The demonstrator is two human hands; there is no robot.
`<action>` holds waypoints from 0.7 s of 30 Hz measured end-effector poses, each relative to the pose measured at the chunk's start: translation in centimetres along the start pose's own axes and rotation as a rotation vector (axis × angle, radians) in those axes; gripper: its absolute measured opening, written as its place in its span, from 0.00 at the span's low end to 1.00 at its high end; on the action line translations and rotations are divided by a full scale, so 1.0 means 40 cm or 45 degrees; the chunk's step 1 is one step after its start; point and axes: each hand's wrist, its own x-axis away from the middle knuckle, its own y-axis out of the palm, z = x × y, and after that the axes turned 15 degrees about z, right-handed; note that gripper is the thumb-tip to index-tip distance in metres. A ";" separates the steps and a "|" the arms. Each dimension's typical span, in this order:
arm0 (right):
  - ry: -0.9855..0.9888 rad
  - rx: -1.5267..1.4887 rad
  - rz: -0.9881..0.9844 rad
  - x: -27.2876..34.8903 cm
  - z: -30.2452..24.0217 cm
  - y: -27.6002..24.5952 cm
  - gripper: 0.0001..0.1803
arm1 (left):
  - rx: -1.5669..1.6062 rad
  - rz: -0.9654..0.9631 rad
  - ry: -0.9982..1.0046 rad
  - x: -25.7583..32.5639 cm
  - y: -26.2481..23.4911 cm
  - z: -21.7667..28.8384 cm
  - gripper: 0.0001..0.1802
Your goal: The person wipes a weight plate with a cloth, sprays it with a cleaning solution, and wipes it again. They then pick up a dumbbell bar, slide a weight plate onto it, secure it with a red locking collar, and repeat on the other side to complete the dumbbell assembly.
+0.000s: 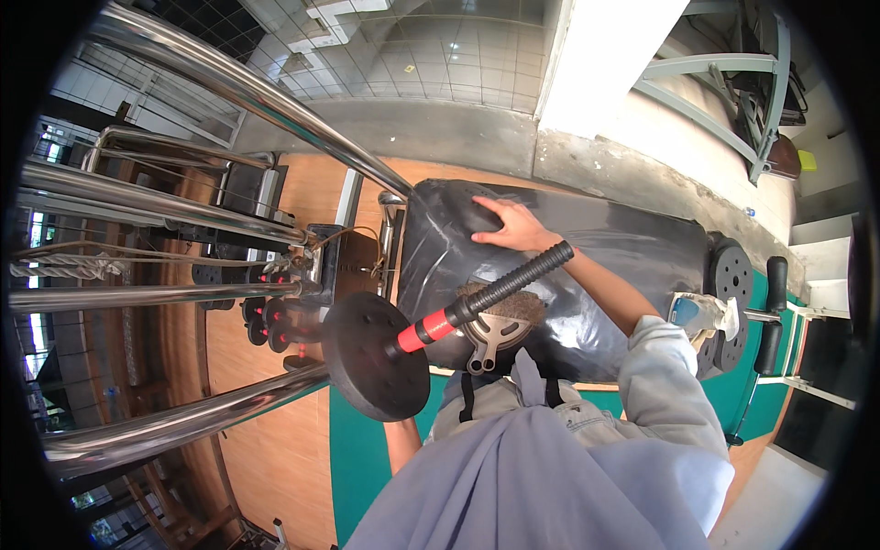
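Note:
My right hand point(513, 227) rests flat with fingers spread on a black padded bench point(632, 247) wrapped in shiny plastic. In front of me a dumbbell point(440, 325) tilts up to the right, with a ribbed black end, a red band and a round black plate point(376, 356) at its lower left end. Part of my left forearm shows below that plate; my left hand is hidden behind it, so its grip cannot be seen. Under the bar sits a fan-shaped metal piece point(500, 337) with a fuzzy brown patch above it.
Chrome posts point(247, 87) and a rope point(69, 268) belong to a machine on the left. Several small dumbbells point(266, 321) lie on the wooden floor. Black weight plates point(731, 275), a clear plastic container point(701, 313) and black foam rollers point(777, 284) stand at the bench's right end.

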 end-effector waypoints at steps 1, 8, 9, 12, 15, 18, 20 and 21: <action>0.150 -0.301 0.074 0.017 -0.008 -0.040 0.45 | -0.001 -0.006 0.004 0.001 -0.001 0.000 0.27; 0.883 -1.250 0.579 0.273 -0.013 -0.313 0.29 | 0.001 -0.130 -0.011 0.019 0.022 -0.040 0.29; 0.928 -1.196 0.642 0.314 -0.021 -0.349 0.29 | 0.003 -0.161 -0.016 0.025 0.029 -0.049 0.29; 0.808 -1.006 0.775 0.433 -0.076 -0.435 0.32 | -0.002 -0.251 -0.052 0.047 0.052 -0.085 0.30; 0.782 -0.935 0.930 0.529 -0.143 -0.481 0.28 | -0.002 -0.336 -0.095 0.075 0.074 -0.135 0.30; 0.850 -0.958 1.148 0.599 -0.179 -0.497 0.19 | -0.009 -0.415 -0.140 0.112 0.093 -0.185 0.31; 0.814 -0.992 1.172 0.647 -0.187 -0.509 0.15 | -0.017 -0.462 -0.173 0.140 0.100 -0.219 0.31; 0.792 -0.979 1.153 0.669 -0.189 -0.515 0.14 | -0.012 -0.480 -0.186 0.154 0.101 -0.236 0.32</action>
